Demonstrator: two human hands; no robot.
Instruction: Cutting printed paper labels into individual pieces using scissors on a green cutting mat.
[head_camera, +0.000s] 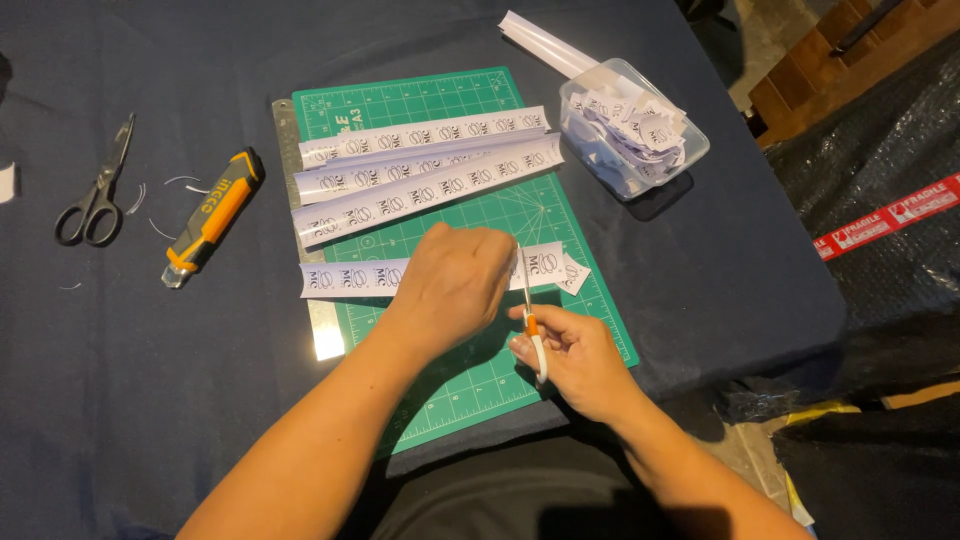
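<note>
Head view, one frame. I see the left hand (452, 280) lying palm down on a printed paper strip (350, 278), fingers curled together and pressing it onto the green cutting mat (480, 370). The strip runs left to right across the mat, its left end over a metal ruler (322, 330) at the mat's left edge. The right hand (580, 360) grips small orange-handled scissors (530, 300), fingers closed around the handles, blades pointing up and meeting the strip just right of the left hand. A cut-off label piece (573, 274) lies just beside the blades.

Three more printed strips (420, 175) lie side by side higher on the mat. A clear plastic tub (690, 150) of cut labels stands near the mat's upper right corner. On the dark desk (120, 380), well left: an orange utility knife (212, 215) and black scissors (95, 190).
</note>
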